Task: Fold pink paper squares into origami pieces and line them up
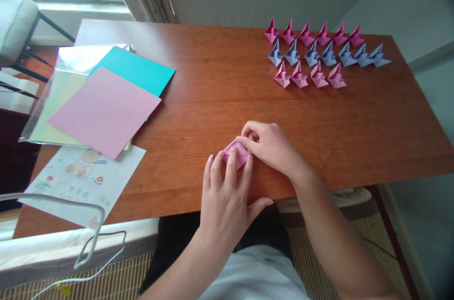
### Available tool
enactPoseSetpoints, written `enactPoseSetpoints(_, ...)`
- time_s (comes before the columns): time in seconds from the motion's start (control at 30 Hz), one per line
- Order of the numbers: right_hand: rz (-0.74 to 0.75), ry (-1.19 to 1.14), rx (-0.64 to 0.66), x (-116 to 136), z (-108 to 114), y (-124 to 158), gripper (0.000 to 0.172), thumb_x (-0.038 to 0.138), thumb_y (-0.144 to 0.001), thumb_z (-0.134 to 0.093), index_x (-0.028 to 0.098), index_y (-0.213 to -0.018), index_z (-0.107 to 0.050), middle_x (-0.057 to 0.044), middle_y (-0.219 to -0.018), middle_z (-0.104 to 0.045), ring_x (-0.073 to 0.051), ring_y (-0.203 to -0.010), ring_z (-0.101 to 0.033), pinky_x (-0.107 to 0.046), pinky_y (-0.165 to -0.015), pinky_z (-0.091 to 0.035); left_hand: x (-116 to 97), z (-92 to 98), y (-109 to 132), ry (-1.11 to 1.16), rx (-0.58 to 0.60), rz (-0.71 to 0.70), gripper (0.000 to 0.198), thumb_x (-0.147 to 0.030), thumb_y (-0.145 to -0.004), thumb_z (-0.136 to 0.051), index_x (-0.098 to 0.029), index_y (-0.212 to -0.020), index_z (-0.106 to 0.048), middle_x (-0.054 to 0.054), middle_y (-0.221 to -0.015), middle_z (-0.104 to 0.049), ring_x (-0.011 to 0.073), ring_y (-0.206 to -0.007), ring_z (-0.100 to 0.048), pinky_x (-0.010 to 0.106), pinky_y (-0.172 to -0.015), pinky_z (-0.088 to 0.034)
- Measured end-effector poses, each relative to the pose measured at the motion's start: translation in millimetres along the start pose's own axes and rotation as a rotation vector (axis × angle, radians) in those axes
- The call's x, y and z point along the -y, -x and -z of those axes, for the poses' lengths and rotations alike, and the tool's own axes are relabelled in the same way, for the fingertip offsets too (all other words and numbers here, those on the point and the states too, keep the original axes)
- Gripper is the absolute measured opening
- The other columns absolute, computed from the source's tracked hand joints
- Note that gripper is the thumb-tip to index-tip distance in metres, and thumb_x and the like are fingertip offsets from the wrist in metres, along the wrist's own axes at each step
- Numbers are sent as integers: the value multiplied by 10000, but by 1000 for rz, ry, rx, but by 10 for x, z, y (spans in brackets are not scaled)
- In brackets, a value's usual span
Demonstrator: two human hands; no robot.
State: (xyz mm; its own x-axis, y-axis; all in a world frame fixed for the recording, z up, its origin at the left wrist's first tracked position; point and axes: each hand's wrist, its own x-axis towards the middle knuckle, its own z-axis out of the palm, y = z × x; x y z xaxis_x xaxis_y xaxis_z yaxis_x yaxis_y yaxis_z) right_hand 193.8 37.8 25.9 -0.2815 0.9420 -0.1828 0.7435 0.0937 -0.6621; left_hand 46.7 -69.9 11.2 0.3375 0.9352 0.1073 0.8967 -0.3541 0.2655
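Observation:
A small folded piece of pink paper (241, 160) lies on the wooden table (213, 115) near its front edge. My left hand (227, 191) rests over it with spread fingers, the fingertips pressing on the paper. At the paper's upper right corner, my right hand (266, 144) has its thumb and curled fingers closed on the edge. Part of the paper is hidden under my left fingers. Folded paper figures stand in rows at the back right: dark pink ones (305, 35), blue ones (312, 55) and light pink ones (318, 76).
On the table's left lie a pink sheet (104, 110), a teal sheet (138, 73), a clear packet of paper (39, 115) and a printed sheet with a bear (85, 186). A white tube (53, 198) crosses the lower left corner. A chair (16, 25) stands beyond.

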Motion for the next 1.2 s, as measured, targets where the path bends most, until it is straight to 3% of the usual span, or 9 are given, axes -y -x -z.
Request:
enactPoseSetpoints(0.2, 70, -245, -185, -170, -115, 146, 98, 269, -963, -618, 221, -887, -658, 20, -784, -713, -141, -701, -661, -260, -675, -460, 128, -16, 65, 79, -109, -53, 780, -539, -938, -606, -34, -1504, -426, 264, -1548, -463, 409, -1415, -445, 555, -1175, -382)
enactPoseSetpoints(0.37, 45, 26, -327, -129, -176, 394, 89, 277, -945, -664, 208, -999, -682, -31, -884, -707, -190, -785, -650, -312, -737, -483, 189, 24, 105, 179, -138, -25, 629, -295, -955, -611, -57, -1501, -411, 231, -1534, -491, 335, -1420, -466, 489, -1162, -431)
enactPoseSetpoints(0.5, 35, 159, -335, -53, -281, 505, 111, 306, -926, -698, 203, -958, -672, -57, -946, -684, -236, -904, -651, -347, -806, -493, 207, 12, 102, 222, -157, -11, 569, -200, -931, -614, -122, -1473, -459, 188, -1524, -512, 302, -1408, -490, 467, -1161, -443)
enactPoseSetpoints(0.77, 79, 38, -378, 41, -383, 515, 106, 174, -941, -639, 221, -845, -633, -43, -936, -705, -224, -902, -640, -358, -830, -518, 217, 9, 75, 353, -184, 44, 574, -179, -934, -611, -154, -1482, -445, 175, -1511, -527, 291, -1382, -525, 462, -1142, -477)
enactPoseSetpoints(0.93, 151, -189, -477, 134, -397, 550, 122, 120, -953, -597, 233, -950, -643, -42, -1098, -753, -190, -1027, -707, -317, -897, -565, 232, 90, 51, 535, -187, 135, 510, -187, -955, -599, -213, -1454, -496, 131, -1497, -545, 259, -1366, -549, 417, -1129, -495)
enactPoseSetpoints(1.1, 273, -162, -652, 230, -442, 605, 272, 64, -948, -589, 236, -1147, -659, -82, -1232, -737, -192, -1182, -685, -347, -1026, -557, 210, 154, 4, 822, -185, 182, 471, -201, -968, -592, -231, -1436, -544, 104, -1498, -565, 250, -1386, -539, 397, -1164, -456)
enactPoseSetpoints(1.2, 339, -221, -607, 260, -462, 639, 368, 47, -934, -601, 232, -1252, -628, -85, -1231, -736, -187, -1176, -687, -351, -1028, -566, 176, 171, -42, 1141, -134, 323, 404, -278, -991, -592, -254, -1395, -593, 84, -1455, -614, 252, -1343, -584, 383, -1129, -482)
